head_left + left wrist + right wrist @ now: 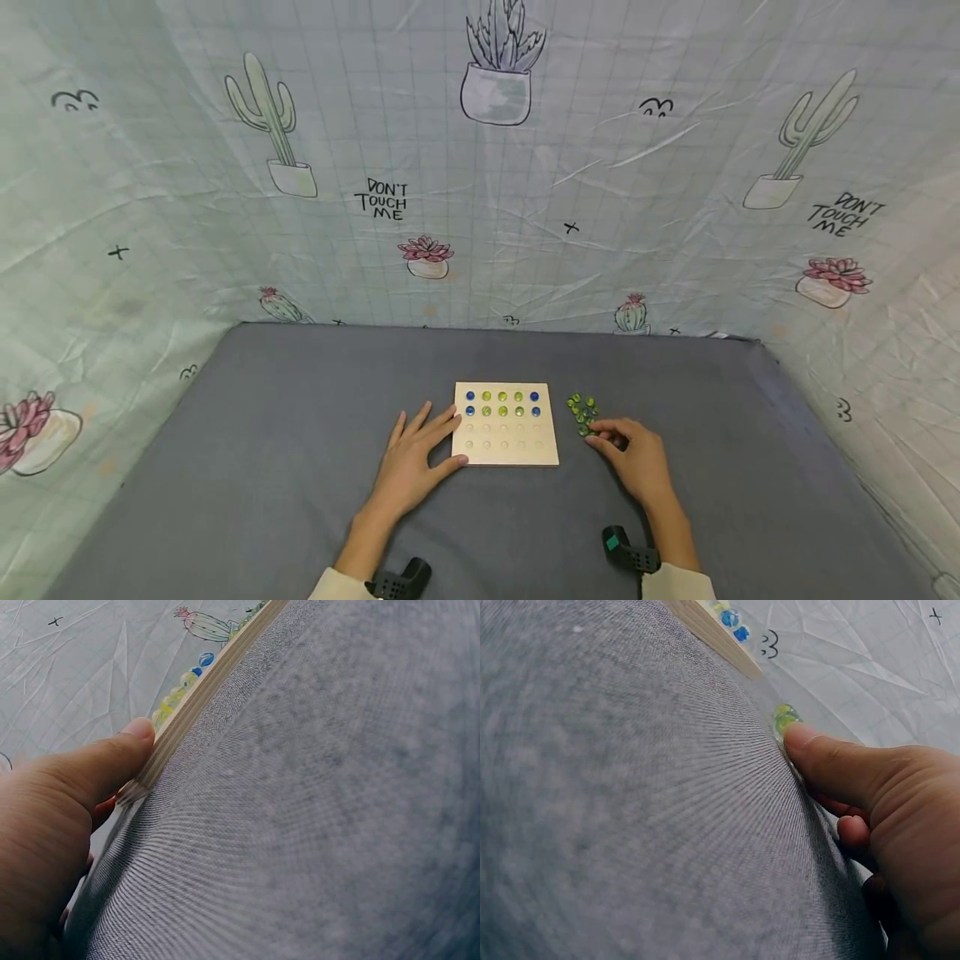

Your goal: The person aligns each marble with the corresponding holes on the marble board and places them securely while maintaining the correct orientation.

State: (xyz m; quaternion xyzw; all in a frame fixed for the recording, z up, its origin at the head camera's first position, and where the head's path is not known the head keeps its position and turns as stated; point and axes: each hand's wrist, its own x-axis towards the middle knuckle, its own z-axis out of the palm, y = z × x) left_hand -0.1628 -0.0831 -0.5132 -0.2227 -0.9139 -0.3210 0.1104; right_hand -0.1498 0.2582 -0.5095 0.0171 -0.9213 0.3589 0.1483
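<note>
A pale wooden board (504,454) with rows of round hollows lies on the grey cloth. Its two far rows hold glass marbles, with blue marbles (535,397) at the ends and yellow-green marbles (502,397) between. My left hand (408,471) is spread at the board's left side, thumb at the near left corner and fingertips along the left edge. To the right of the board lies a small cluster of green marbles (576,400). At the cluster's near end, my right hand (637,458) pinches a green marble (784,716) between thumb and index finger, its other fingers curled under.
Grey cloth (300,400) covers the table. A pale fabric sheet (480,192) printed with cacti rises behind it and along both sides. Each wrist wears a black camera strap, one at the left wrist (401,581), one at the right (630,550).
</note>
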